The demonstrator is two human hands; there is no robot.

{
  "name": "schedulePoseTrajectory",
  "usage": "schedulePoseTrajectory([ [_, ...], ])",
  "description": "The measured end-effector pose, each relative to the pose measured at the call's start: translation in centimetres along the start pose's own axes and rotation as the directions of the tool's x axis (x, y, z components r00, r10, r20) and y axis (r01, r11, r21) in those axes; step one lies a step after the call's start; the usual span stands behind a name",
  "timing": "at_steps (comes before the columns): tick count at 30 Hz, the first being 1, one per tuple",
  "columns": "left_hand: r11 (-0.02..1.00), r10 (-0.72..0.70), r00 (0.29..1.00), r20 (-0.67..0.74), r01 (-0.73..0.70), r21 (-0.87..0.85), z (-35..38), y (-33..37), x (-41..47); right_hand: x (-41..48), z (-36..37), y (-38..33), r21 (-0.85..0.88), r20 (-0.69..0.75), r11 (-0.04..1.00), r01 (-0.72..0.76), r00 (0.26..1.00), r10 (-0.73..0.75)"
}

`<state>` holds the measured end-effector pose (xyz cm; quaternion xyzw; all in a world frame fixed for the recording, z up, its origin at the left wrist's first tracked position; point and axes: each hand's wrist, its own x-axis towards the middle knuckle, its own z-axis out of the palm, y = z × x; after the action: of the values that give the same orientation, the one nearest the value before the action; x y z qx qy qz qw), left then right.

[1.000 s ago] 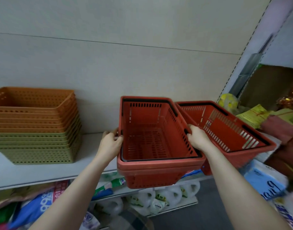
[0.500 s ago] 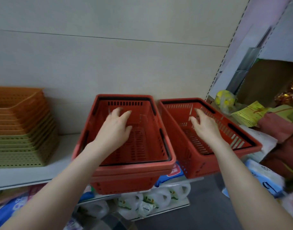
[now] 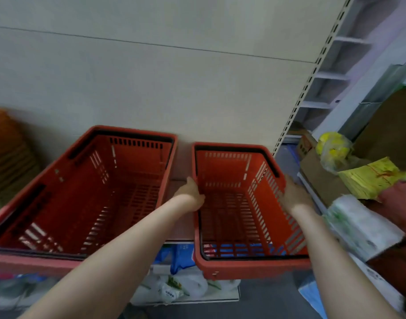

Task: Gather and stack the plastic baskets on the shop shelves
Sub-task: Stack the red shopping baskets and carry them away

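Observation:
Two red plastic shopping baskets stand side by side on the shelf. The left red basket (image 3: 82, 192) is untouched, its front end jutting past the shelf edge. The right red basket (image 3: 243, 261) is smaller in view. My left hand (image 3: 191, 195) grips its left rim, fingers curled over the edge. My right hand (image 3: 294, 195) presses on its right rim and wall. A stack of orange and green perforated trays (image 3: 8, 153) is blurred at the far left.
The beige back wall and a slotted shelf upright (image 3: 296, 107) rise behind. Cardboard boxes, a yellow bag (image 3: 333, 150), yellow papers and wrapped packs (image 3: 363, 226) crowd the right. Bagged goods (image 3: 174, 288) fill the lower shelf.
Both hands left the left basket and moved right onto the right basket's two side rims. The view shifted right, pushing the tray stack to the frame edge.

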<state>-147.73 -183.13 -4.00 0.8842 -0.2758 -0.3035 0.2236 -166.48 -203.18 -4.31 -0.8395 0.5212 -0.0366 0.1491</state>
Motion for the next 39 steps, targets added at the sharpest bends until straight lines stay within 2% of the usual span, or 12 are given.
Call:
schedulePoseTrajectory([
  [4, 0.998, 0.038, 0.999, -0.039, -0.040, -0.053, -0.8, 0.0, -0.8, 1.6, 1.1, 1.3, 0.083, -0.017, 0.996, -0.014, 1.000, 0.015],
  [7, 0.985, 0.060, 0.995, -0.076, -0.072, -0.158, -1.7, 0.0, -1.4, 0.5, 0.1, 1.3, 0.119, -0.027, 0.993, -0.005, 1.000, 0.008],
  [12, 0.890, 0.201, 0.963, -0.178, -0.256, -0.378, -4.1, 0.7, -3.4, -6.0, -5.3, -1.8, 0.110, -0.169, 0.991, -0.073, 0.981, 0.091],
  [16, 0.801, 0.330, 0.917, -0.226, -0.398, -0.448, -7.7, 0.3, -4.5, -9.5, -8.8, -4.6, 0.110, -0.313, 0.993, -0.038, 0.947, 0.071],
  [20, 0.682, 0.428, 0.855, -0.293, -0.518, -0.516, -12.1, -1.0, -6.7, -14.1, -12.0, -8.8, 0.078, -0.510, 0.997, 0.001, 0.859, 0.039],
  [24, 0.499, 0.537, 0.747, -0.393, -0.656, -0.566, -16.6, -3.4, -9.8, -19.4, -14.3, -14.2, 0.098, -0.647, 0.994, 0.047, 0.762, 0.027],
  [27, 0.400, 0.579, 0.670, -0.464, -0.730, -0.554, -19.8, -6.1, -11.6, -23.3, -15.2, -18.4, 0.106, -0.727, 0.987, 0.119, 0.687, -0.004],
  [33, 0.309, 0.563, 0.613, -0.554, -0.778, -0.547, -25.4, -11.9, -14.3, -28.8, -16.9, -25.7, 0.109, -0.835, 0.952, 0.288, 0.546, -0.070],
  [35, 0.303, 0.529, 0.613, -0.587, -0.782, -0.544, -27.5, -13.7, -15.1, -29.3, -16.7, -27.4, 0.149, -0.829, 0.925, 0.351, 0.554, -0.077],
  [39, 0.355, 0.424, 0.603, -0.676, -0.797, -0.488, -30.8, -17.3, -16.0, -28.5, -14.4, -29.9, 0.221, -0.763, 0.859, 0.463, 0.630, -0.143],
])
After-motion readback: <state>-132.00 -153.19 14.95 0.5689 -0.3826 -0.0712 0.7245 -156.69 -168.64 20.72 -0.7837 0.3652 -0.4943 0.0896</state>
